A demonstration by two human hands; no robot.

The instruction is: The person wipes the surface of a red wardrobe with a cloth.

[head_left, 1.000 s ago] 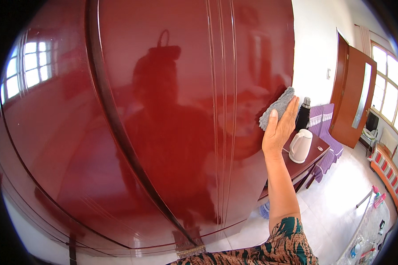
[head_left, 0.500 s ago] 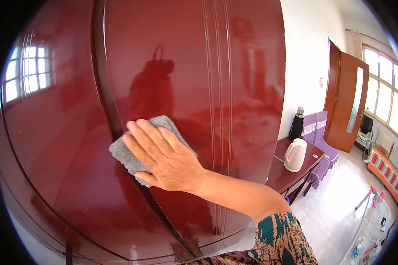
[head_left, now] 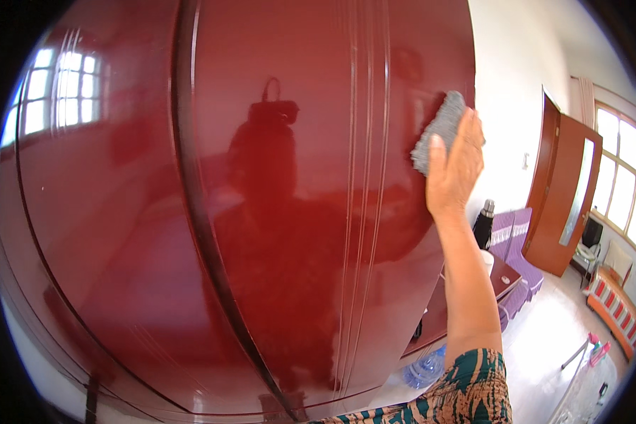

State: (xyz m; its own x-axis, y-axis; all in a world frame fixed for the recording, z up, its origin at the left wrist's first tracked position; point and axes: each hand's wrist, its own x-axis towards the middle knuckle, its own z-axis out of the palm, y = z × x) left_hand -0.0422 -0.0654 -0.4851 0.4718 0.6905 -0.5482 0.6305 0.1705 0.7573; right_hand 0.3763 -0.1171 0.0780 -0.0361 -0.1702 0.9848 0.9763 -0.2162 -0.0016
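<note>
A glossy dark red wardrobe (head_left: 283,184) with grooved door panels fills the left and middle. Near its right edge, at the upper right, my right hand (head_left: 458,173) presses a grey cloth (head_left: 442,131) against the door. The thumb and stretched fingers lie over the cloth, and part of it sticks out to the left of the hand. My right arm reaches up from the lower edge in a green and tan patterned sleeve (head_left: 473,389). My left hand is out of view.
Behind my forearm stands a dark red table (head_left: 502,277) with a black flask (head_left: 483,225); a white kettle is mostly hidden. A clear blue-tinted bottle (head_left: 425,369) is below. Farther right are a purple-covered chair (head_left: 519,240), a brown door (head_left: 562,191) and a striped seat (head_left: 615,307).
My right hand has moved with the grey cloth from the gap between the doors to the right and up, to the wardrobe's right edge. My arm now covers most of the kettle.
</note>
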